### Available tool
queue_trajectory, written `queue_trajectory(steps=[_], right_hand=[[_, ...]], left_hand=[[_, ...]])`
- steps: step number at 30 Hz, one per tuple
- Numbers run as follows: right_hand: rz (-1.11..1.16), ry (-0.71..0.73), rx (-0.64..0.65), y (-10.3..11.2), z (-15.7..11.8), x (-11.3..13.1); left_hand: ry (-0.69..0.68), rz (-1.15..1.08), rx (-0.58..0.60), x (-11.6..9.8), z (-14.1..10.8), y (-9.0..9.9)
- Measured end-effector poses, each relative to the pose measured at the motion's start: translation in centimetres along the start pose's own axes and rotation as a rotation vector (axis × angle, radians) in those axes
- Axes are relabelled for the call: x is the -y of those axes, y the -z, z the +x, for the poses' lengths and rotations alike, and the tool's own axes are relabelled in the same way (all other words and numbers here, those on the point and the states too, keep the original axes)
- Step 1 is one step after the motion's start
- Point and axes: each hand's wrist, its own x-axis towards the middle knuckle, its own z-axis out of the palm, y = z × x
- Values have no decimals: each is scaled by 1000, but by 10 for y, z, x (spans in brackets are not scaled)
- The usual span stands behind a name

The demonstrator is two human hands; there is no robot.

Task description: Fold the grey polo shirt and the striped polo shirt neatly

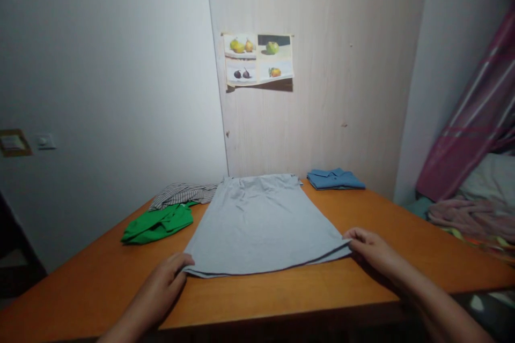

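My left hand and right hand pinched the gray cloth, spread out unfolded; the blue shirt lay folded, the striped cloth rumpled.

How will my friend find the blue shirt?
Start at the orange table, where a big grey cloth is spread. Right of the cloth's far end lies the blue shirt, folded flat. It's blue, unlike the green cloth and striped cloth.

gray garment: is lying spread on the desk
left hand: is pinching its near-left corner
right hand: is pinching its near-right corner
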Motion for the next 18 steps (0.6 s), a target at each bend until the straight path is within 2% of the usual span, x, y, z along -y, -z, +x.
queue_trajectory(steps=[4,9,14,18], right_hand=[[47,4,-24,0,-9,7],[37,-24,-113,15,-26,12],[-228,55,-44,38,-42,9],[-350,52,19,44,-54,18]], left_hand=[[-7,92,-81,5,-1,-3],[-19,114,-159,-12,-9,4],[-44,39,-35,-24,-26,6],[-46,-13,36,-22,-35,7]])
